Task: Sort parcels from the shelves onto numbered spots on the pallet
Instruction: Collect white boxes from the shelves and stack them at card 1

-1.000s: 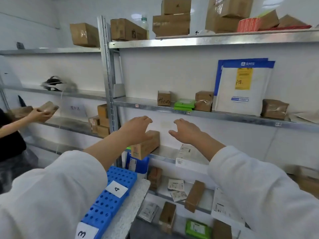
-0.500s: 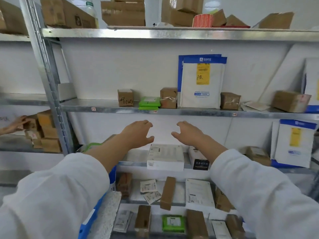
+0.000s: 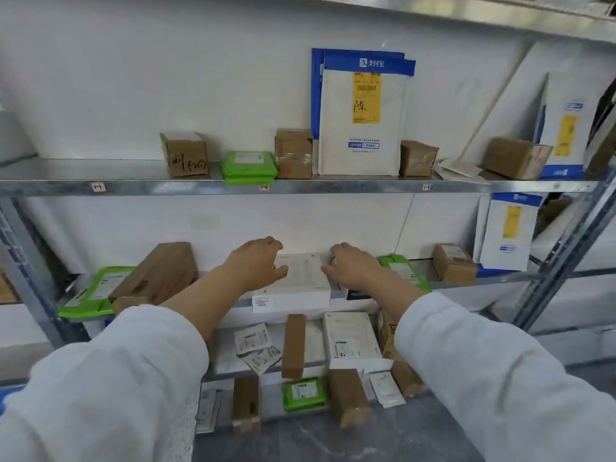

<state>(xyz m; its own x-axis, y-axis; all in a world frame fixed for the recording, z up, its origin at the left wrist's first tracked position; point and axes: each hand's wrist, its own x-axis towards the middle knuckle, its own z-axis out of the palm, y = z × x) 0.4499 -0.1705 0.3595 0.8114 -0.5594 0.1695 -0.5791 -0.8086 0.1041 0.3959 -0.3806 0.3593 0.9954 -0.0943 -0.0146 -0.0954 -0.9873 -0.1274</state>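
The flat white rectangular cardboard box [image 3: 293,283] lies on the grey metal middle shelf [image 3: 500,279], its front edge with a printed label overhanging the shelf lip. Both hands are on it: the left hand [image 3: 256,261] covers its left side, fingers bent over the far corner and thumb resting on the lid, and the right hand [image 3: 353,266] takes the right side the same way, fingers curled at the far edge and thumb on the top face. So each hand grips the box by 1 side.

It looks like a thin, stiff retail carton with a smooth, perhaps slippery finish, and for its size it is probably light to moderate in weight. Being wide and shallow, it suits this 2-handed hold at opposite sides; a 1-handed pinch at the front edge might let it tip or slide. Its corners could dent if knocked on the shelf rim.

A small black box [image 3: 358,292] sits just beside it on the right, with a bright green flat pouch [image 3: 405,271] beyond, and a long brown cardboard carton [image 3: 160,275] lies to the left, so a straight pull toward the body seems the safest way out
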